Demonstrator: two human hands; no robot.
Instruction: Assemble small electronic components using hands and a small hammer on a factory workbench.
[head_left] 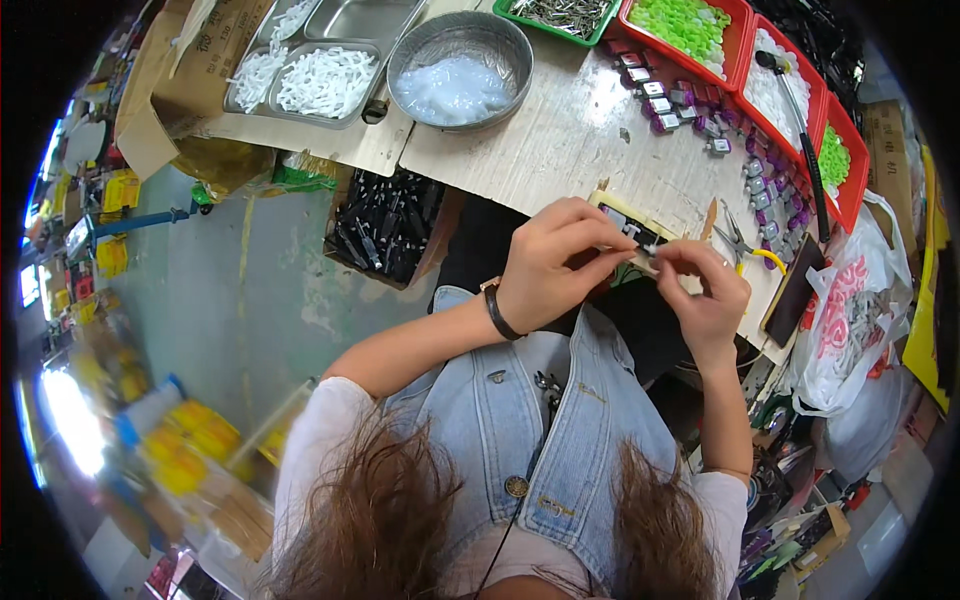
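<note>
My left hand (562,252) and my right hand (706,292) meet at the table's near edge, thumbs and fingertips pinched close together. Between them is a small dark part with a whitish piece (648,248), mostly covered by the fingers, so I cannot tell its kind. Just beyond the fingertips lies a small pale fixture with a dark middle (612,212), partly behind the left hand. To the right of it rest pliers with yellow handles (738,240). Several small purple-and-silver parts (664,104) are scattered farther off.
At the back stand a round metal bowl (522,72) with translucent material and a metal tray (372,108) of white pieces. Red bins (742,40) and a green tray (575,38) line the far right. Below the edge sits a box of black parts (340,250); a plastic bag (815,370) hangs right.
</note>
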